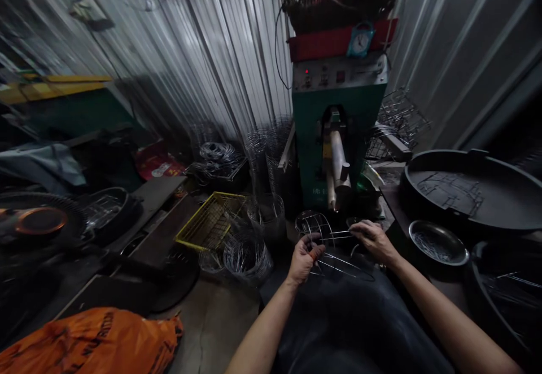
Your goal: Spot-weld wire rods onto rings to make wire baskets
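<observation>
Our left hand [301,261] has its fingers closed on bent wires [339,259] that spread out over the dark cloth [339,317] on our lap. Our right hand [375,242] pinches the end of a thin wire rod [341,232] — it runs across to the left hand. Just beyond them stands a green machine [311,143] with a thick metal arm [337,154]. To our left, a yellow-rimmed basket [189,243] sits near mesh containers [254,275]; to our right, a metal bowl [455,241] holds thin pieces.
</observation>
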The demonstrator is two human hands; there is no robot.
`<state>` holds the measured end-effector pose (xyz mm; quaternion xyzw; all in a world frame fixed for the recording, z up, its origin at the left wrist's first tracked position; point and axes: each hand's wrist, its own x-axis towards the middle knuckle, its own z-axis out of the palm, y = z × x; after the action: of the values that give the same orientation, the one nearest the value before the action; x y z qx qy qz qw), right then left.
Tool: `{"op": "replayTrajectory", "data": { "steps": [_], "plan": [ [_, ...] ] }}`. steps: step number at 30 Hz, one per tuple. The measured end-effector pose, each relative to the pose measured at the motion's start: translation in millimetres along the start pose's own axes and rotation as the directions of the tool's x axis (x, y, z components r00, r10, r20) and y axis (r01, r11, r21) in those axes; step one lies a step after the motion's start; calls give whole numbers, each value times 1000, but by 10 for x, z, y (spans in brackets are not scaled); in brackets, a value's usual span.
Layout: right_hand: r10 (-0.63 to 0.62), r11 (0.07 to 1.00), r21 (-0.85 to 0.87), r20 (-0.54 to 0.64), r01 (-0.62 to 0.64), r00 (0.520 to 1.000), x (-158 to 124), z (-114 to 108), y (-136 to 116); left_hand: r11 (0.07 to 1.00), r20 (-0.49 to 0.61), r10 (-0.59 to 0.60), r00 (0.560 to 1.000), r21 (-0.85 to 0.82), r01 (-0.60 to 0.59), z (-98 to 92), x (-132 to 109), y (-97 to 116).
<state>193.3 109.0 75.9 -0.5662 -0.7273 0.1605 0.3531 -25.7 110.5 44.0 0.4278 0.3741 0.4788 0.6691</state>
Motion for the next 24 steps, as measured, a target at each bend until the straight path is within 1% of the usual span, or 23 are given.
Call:
{"op": "replayTrajectory", "data": {
  "steps": [3, 11, 15, 19, 24],
  "plan": [
    [29, 999, 41, 3, -29, 1000, 51, -25, 62, 1000, 11, 2, 1000, 3, -2, 42, 96, -23],
    [84, 992, 94, 0, -84, 996, 189, -108, 226, 999, 11, -24, 1000, -27, 24, 168, 284, -4],
    [88, 991, 105, 11, -88, 996, 250, -133, 309, 1000, 7, -14, 1000, -12, 14, 194, 360, -37],
    [94, 989, 115, 33, -97, 995, 312, -172, 316, 1000, 9, -15, 1000, -19, 15, 202, 414, -57],
    [85, 987, 129, 51, -91, 995, 391, -207, 295, 999, 2, -39, 999, -31, 39, 208, 449, -24]
  ]
}}
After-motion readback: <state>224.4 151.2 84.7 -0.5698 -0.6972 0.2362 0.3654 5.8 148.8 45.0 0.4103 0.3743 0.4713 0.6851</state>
